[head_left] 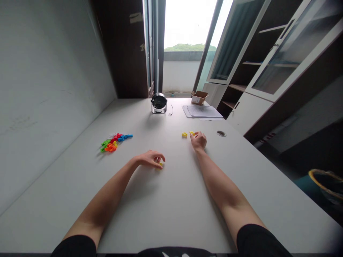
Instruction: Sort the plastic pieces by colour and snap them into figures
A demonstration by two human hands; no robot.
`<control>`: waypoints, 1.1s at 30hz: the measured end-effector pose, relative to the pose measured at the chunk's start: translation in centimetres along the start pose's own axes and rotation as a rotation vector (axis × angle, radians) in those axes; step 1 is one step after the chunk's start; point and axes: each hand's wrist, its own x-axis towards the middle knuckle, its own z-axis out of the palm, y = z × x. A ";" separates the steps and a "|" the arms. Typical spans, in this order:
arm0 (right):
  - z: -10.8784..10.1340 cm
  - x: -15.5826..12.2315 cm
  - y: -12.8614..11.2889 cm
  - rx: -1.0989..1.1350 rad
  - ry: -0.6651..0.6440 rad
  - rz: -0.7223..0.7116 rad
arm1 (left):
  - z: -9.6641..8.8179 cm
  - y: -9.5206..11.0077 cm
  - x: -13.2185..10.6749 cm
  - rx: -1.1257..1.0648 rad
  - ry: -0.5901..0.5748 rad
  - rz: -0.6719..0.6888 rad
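Curling inward, left hand (151, 159) covers one yellow piece (160, 165), right hand (198, 140) touches a second (192, 133).

One small yellow plastic piece (184, 134), lying flat on the white counter (174, 214), uncovered, its exact outline too small to read. A second yellow piece (192, 132) just beside it to the right, touching the right grip (198, 140) and partly hidden by it. A third yellow piece (161, 164) farther back toward the body, mostly tucked under the curled left grip (151, 159), only a sliver of yellow showing.
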 end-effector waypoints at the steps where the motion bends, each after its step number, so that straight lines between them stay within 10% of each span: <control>1: 0.2 0.1 0.2 -0.006 -0.012 0.031 | 0.0 0.1 -0.1 0.018 -0.007 0.006; 16: 3.1 0.6 -2.1 -0.208 -0.159 0.031 | 3.1 -1.6 1.3 0.105 0.359 -0.109; 33: 4.7 0.4 -5.1 -0.080 -0.132 -0.124 | 3.3 -1.6 1.6 0.097 0.403 -0.127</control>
